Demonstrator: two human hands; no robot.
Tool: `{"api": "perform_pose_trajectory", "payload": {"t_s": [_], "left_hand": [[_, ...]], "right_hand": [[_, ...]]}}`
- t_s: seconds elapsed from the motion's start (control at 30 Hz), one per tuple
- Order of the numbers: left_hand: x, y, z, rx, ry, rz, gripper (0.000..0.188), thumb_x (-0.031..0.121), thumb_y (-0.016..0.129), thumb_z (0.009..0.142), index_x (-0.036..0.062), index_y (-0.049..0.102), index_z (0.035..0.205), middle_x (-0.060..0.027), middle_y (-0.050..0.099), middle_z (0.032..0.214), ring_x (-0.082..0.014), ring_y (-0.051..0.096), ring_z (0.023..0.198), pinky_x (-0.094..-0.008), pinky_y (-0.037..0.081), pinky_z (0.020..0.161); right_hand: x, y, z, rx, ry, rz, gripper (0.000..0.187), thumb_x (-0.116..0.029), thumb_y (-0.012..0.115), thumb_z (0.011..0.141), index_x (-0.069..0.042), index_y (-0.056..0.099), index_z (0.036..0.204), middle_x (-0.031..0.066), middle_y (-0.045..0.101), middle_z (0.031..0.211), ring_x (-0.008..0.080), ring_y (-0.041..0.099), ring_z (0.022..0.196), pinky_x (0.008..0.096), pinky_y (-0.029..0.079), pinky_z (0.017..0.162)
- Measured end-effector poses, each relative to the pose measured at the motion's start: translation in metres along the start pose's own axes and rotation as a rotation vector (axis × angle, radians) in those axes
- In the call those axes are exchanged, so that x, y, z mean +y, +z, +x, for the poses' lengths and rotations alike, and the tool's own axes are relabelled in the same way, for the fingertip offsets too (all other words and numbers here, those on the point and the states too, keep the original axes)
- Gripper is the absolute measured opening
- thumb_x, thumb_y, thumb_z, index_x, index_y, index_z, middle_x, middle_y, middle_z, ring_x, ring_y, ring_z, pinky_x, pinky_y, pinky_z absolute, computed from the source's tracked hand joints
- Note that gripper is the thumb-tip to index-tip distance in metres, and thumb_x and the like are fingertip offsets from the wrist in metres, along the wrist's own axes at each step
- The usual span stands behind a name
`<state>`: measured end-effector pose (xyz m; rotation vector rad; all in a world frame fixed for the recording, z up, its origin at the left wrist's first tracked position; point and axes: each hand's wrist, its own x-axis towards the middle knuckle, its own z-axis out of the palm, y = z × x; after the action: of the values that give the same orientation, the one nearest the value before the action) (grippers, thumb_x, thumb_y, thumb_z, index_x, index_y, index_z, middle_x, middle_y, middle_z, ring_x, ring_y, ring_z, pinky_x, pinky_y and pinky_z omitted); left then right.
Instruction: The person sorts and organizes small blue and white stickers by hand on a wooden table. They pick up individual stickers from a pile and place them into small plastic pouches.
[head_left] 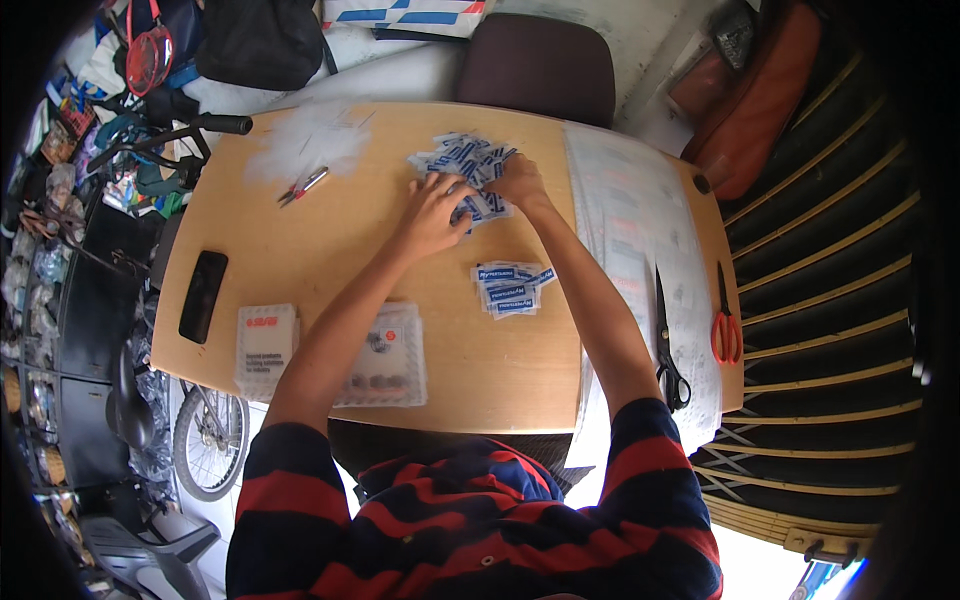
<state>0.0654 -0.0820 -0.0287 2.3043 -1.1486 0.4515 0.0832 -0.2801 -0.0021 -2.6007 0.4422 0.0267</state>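
A loose heap of small white-and-blue labels lies at the far middle of the wooden table. At the heap's near left edge, my left hand rests with its fingers apart and curved over some labels. My right hand reaches into the heap's right side with its fingers bent together. Its fingertips are partly hidden, so what they hold cannot be made out. Closer to me, a smaller stack of similar labels lies beside my right forearm, some overlapping at angles.
Whitish scraps and a small pair of snips lie at the far left. A black phone and two clear-wrapped packs are nearer. On the right are plastic-covered sheets, black scissors and orange-handled scissors.
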Motion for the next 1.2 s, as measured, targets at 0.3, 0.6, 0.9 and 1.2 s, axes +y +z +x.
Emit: {"api": "perform_pose_trajectory", "payload": {"t_s": [0.3,0.6,0.9,1.2], "left_hand": [[-0.001,0.002,0.000,0.028,-0.002,-0.026,0.033,0.014,0.066,0.076,0.0110,0.064,0.109,-0.0055,0.059,0.123,-0.0252,0.050,0.114,-0.0450,0.036,0.092],[0.006,-0.005,0.002,0.256,0.040,0.019,0.026,0.021,0.066,0.082,0.0089,0.066,0.105,-0.0061,0.062,0.113,-0.0265,0.052,0.108,-0.0462,0.037,0.091],[0.127,-0.046,-0.032,-0.080,-0.508,-0.780,0.026,0.025,0.063,0.095,0.0019,0.055,0.105,-0.0093,0.061,0.077,-0.0165,0.059,0.066,-0.0337,0.047,0.060],[0.221,-0.057,-0.124,0.042,-0.664,-0.876,0.016,0.004,0.058,0.096,-0.0012,0.051,0.109,-0.0066,0.064,0.082,-0.0089,0.063,0.066,-0.0253,0.057,0.052]], "right_hand": [[0.013,-0.005,0.010,-0.095,-0.042,0.206,0.036,-0.027,0.085,0.068,0.005,0.070,0.076,0.0100,0.061,0.059,0.0190,0.060,0.052,0.0353,0.047,0.050],[0.065,-0.046,-0.050,-0.187,-0.043,0.965,0.040,-0.016,0.079,0.081,0.000,0.059,0.112,0.0093,0.070,0.091,0.0154,0.065,0.079,0.0291,0.048,0.066],[0.033,-0.044,-0.177,-0.089,-0.080,1.431,0.043,0.000,0.068,0.088,0.000,0.047,0.126,0.0114,0.067,0.098,0.0173,0.065,0.087,0.0290,0.053,0.074],[0.008,0.000,-0.298,0.032,-0.027,1.379,0.028,-0.006,0.067,0.092,0.000,0.055,0.117,0.0105,0.065,0.094,0.0132,0.063,0.077,0.0272,0.051,0.063]]}}
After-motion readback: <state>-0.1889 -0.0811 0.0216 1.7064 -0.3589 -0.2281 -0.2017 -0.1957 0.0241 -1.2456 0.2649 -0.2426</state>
